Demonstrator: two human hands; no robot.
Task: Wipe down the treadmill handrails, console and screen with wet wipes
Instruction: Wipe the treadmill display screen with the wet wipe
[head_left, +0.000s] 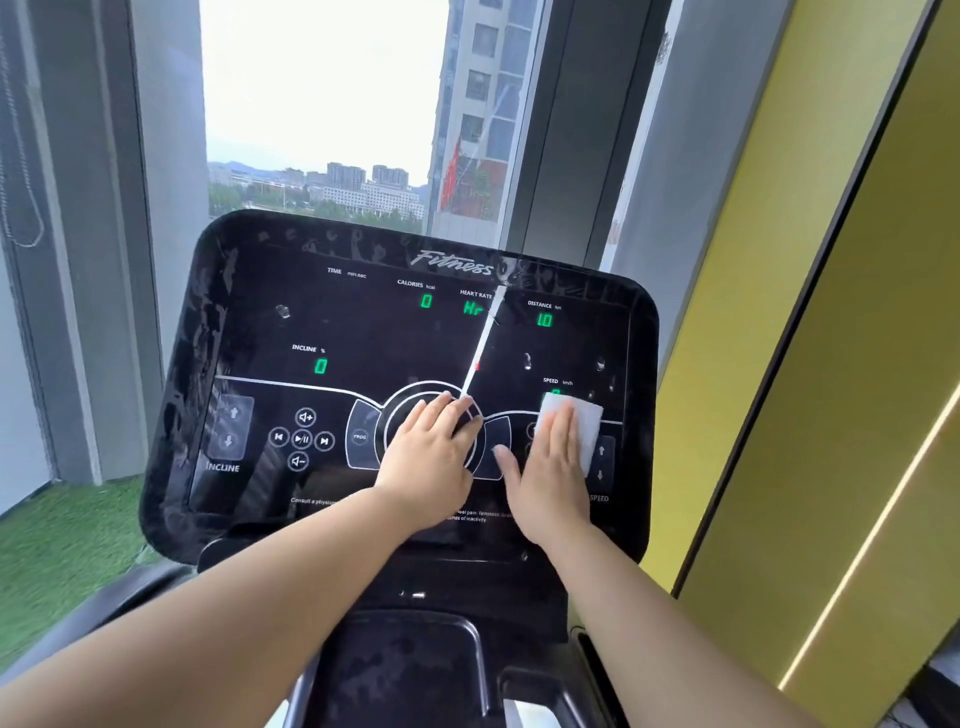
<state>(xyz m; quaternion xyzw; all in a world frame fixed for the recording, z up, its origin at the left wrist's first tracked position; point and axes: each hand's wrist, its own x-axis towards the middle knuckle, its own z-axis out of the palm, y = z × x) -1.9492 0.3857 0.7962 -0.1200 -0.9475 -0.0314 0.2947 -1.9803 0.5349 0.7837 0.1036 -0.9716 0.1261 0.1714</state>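
Black treadmill console (249, 332) fills the view, green readouts lit, window behind. Left hand (431, 457) lies flat, fingers straight, over the round centre dial (402, 410). Right hand (550, 467), fingers straight, presses a white wipe (584, 421) onto the speed buttons at the console's right.

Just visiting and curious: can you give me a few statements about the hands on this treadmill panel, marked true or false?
1. The right hand presses a white wipe flat on the console. True.
2. The left hand holds a second wipe. False: it rests bare on the round centre dial.
3. Green readouts are lit on the console. True.
4. The wipe covers the INCLINE arrows. False: it lies at the right, by the SPEED label.
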